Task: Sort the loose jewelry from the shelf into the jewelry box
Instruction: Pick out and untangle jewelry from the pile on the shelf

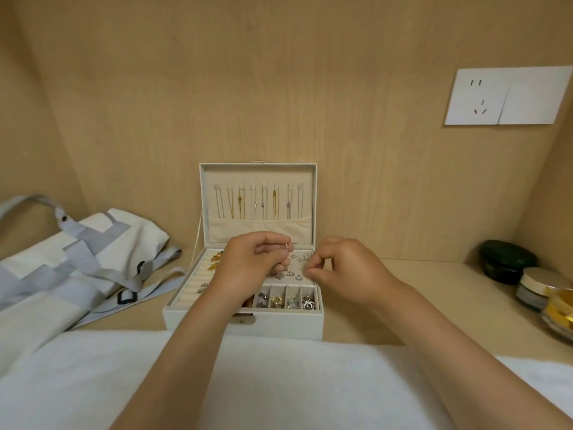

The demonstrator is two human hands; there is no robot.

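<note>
Across the whole view runs a pale wood-grain alcove, its back panel (279, 88) flat and matte and its shelf board (418, 293) smooth. Soft white cloth (279, 383) with a fuzzy nap fills the foreground. On the left of the shelf lies a slumped canvas tote bag (93, 259), cream with grey woven straps. At the centre of the shelf stands the jewelry box (279, 324), rectangular, off-white with a textured skin and a small metal clasp at the front. Its lid (257, 193) is raised upright against the back panel, and thin gold and silver necklaces (257, 203) hang inside it above a gathered fabric pocket. A glossy white socket plate (508, 96) sits on the wall at upper right. At the right end of the shelf stand a round dark green jar (505, 259) and a gold-lidded jar (539, 287). Both hands hover over the box's velvety stud panel (297, 268), behind a row of small square compartments (285, 297) holding metal trinkets. The left hand (251, 259) is curled, pinching a small silver piece (287, 247) at its fingertips. The right hand (344, 268) has thumb and forefinger pressed together; whether anything lies between them cannot be told.
</note>
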